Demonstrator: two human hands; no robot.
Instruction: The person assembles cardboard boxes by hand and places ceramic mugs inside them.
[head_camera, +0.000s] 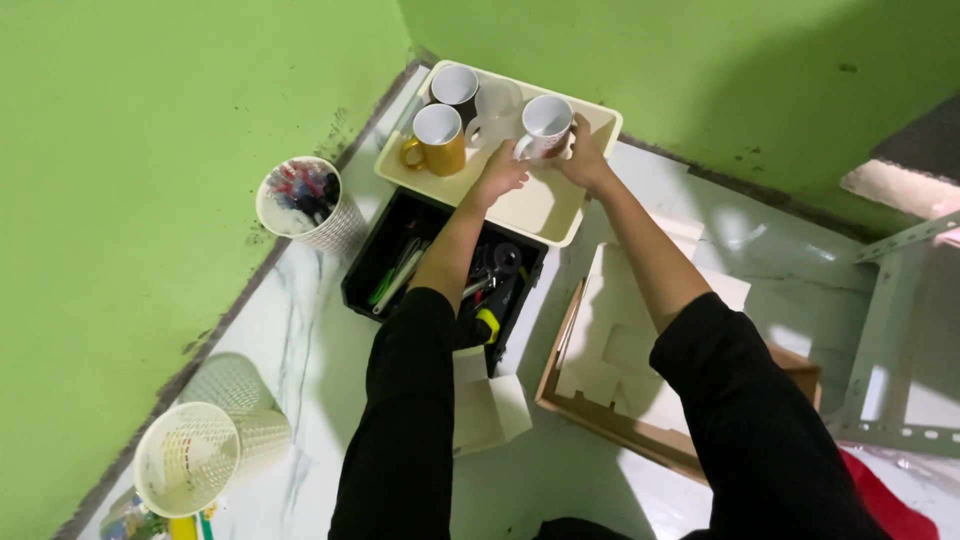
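While both hands reach into the one cream tray (545, 215), the right hand (583, 155) wraps curled fingers around a white mug (546, 125). Left hand (498, 175) fingers curl loosely beside it. Four mugs sit there: yellow mug (436, 140), dark mug (455, 90), clear mug (497, 105).

A white marbled surface (300, 330) is seen running along green walls into a corner. In the corner a cream tray (540, 205) is set, its near edge resting over a black bin (372, 262) filled with tools. To the left of the bin, by the wall, a white woven basket (345, 228) packed with pens is placed. Nearer, two empty white woven baskets (205, 445) are stood close together. A folded white sheet (490, 410) is laid just beside the bin, and to its right a flat cardboard box (590, 415) holding white foam is placed
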